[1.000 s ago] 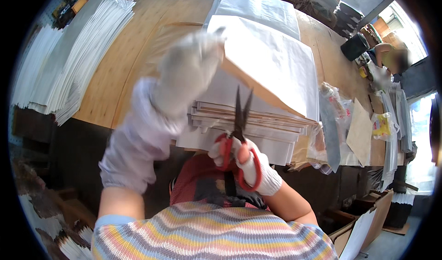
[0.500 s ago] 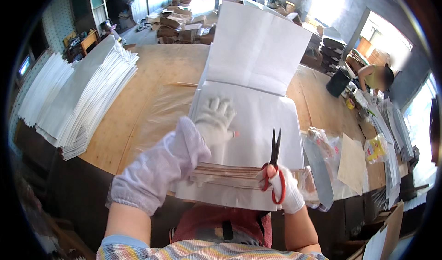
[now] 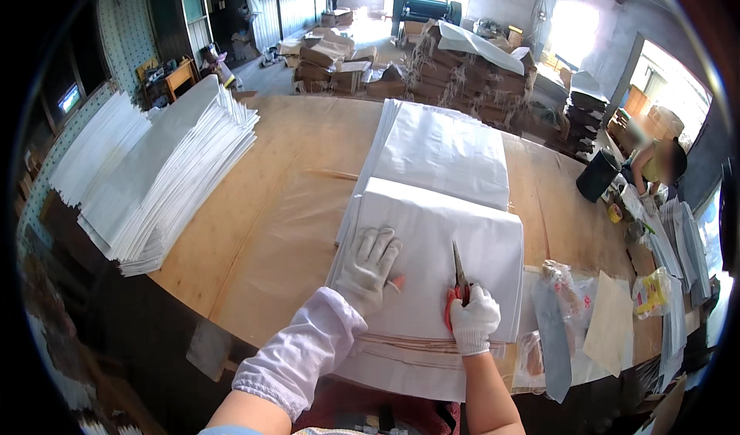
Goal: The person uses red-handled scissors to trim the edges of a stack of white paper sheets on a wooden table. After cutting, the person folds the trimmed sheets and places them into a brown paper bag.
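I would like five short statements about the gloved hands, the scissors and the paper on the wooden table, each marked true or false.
1. The left hand, in a white work glove, lies flat on the stack of large white paper sheets. True.
2. The right hand holds a yellow knife. False: it holds red-handled scissors, blades pointing away from the person.
3. Both hands wear white gloves. True.
4. The fanned pile of white sheets lies to the right of the hands. False: it lies far to the left on the wooden table.
5. The scissors lie untouched on the table. False: the right hand grips their handles over the stack.
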A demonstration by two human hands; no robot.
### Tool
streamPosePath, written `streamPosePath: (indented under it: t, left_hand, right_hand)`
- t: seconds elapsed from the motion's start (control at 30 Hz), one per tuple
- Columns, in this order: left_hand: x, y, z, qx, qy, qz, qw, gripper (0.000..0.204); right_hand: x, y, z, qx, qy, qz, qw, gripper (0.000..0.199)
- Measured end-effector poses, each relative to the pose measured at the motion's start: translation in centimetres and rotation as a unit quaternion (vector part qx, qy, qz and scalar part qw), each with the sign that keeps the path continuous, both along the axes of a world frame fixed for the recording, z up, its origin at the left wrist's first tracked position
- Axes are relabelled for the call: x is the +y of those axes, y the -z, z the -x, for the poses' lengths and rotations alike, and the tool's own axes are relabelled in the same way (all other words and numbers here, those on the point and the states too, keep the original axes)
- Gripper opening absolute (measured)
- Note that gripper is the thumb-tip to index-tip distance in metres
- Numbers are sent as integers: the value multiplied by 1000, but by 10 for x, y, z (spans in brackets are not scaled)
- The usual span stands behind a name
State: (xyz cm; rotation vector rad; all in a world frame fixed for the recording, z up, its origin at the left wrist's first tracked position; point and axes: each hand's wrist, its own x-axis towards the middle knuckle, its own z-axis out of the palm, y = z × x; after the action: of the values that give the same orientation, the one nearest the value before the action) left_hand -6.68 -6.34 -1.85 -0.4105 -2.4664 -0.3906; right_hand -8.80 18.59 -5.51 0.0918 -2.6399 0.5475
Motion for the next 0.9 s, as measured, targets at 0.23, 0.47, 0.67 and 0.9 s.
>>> streamPosePath:
  t: [0.23,0.47,0.67,0.9]
  left_hand:
    - [-4,6,-2,3,-10,-21,1000,70]
    - [-3,-3,-1,-3,3,-31,1000,68]
    - [-10,7,1,19,-3,-34,999,69]
    - [-7,23,-7,-12,-38,-38,998,69]
  right_hand:
    - [-2,2,1,18,-14,17,1000,23]
    - [0,-2,0,9,-11,17,1000,22]
    - [-7,-3,1,55,-24,15,998,19]
    - [-8,10,-5,57,-30,20,998,16]
